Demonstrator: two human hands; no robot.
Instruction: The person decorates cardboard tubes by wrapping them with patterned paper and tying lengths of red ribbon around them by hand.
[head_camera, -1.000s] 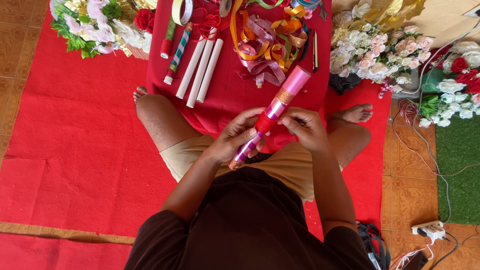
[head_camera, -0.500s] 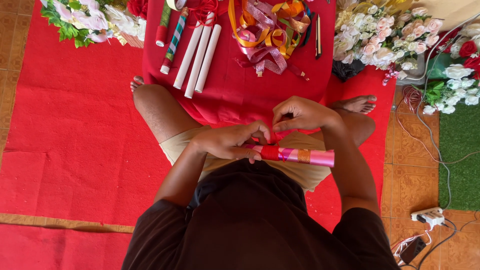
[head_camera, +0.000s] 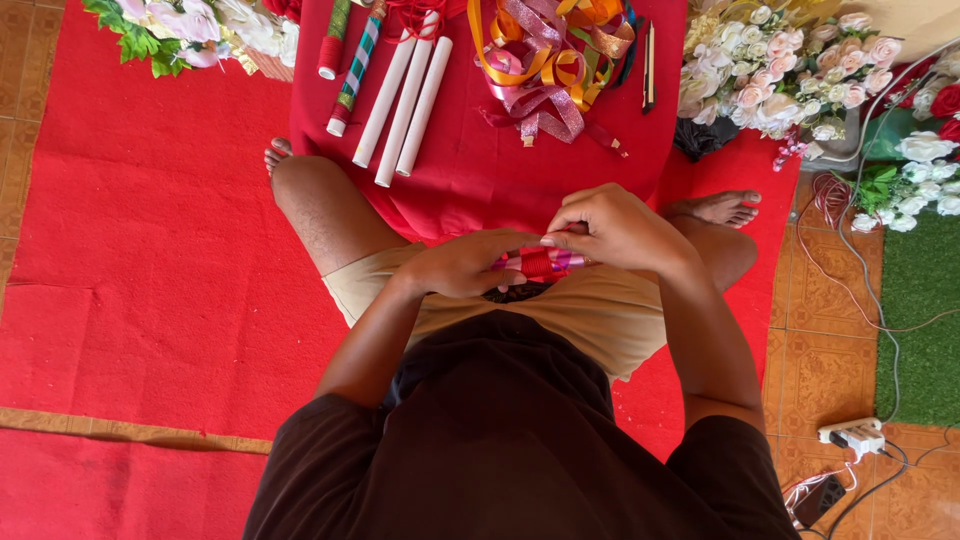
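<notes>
Pink and red ribbon is covering the short tube (head_camera: 541, 263) that both hands are gripping over the lap, level and close to the body. The left hand (head_camera: 468, 265) is closing around its left end; the right hand (head_camera: 612, 228) is pinching its right part from above, hiding that end. Beyond the hands, a red cloth (head_camera: 470, 170) is bearing three white tubes (head_camera: 402, 98), two wrapped tubes (head_camera: 346, 55) and a tangle of loose ribbons (head_camera: 545, 60). Artificial flowers (head_camera: 780, 70) are lying to the right.
</notes>
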